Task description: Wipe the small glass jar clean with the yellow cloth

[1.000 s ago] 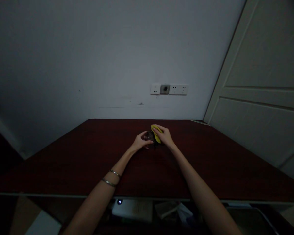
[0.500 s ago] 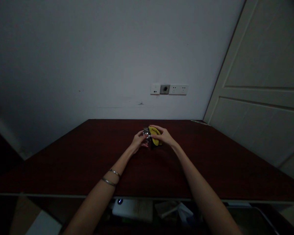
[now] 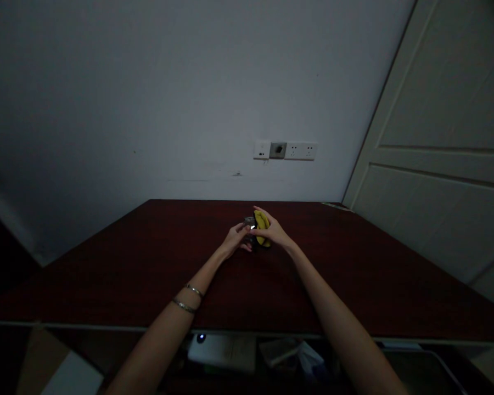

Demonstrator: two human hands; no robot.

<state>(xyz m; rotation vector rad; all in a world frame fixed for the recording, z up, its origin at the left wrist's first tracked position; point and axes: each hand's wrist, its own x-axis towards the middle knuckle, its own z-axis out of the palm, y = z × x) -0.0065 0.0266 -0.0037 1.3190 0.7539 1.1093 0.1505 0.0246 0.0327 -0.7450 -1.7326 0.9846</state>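
Note:
Over the middle of the dark red table [image 3: 148,263], my two hands meet. My right hand [image 3: 277,232] has its fingers and thumb closed round a yellow, soft-looking thing with a dark edge [image 3: 262,221]; its kind is not clear. My left hand [image 3: 233,241] pinches a small shiny, see-through object [image 3: 249,221] right against the left side of the yellow thing. Fingers hide much of both, and I cannot tell whether they are joined. Two bangles [image 3: 184,305] circle my left forearm.
Wall sockets [image 3: 299,151] sit on the pale wall behind the table. A panelled door [image 3: 436,137] stands on the right. Below the front edge, an open shelf holds a pale flat box [image 3: 222,353] and some packets [image 3: 310,359]. A flat strip [image 3: 336,207] lies at the far right corner.
The yellow thing has turned more upright and shifted slightly right in my right hand. Less of the shiny object shows past my left fingers. Both arms have hardly moved.

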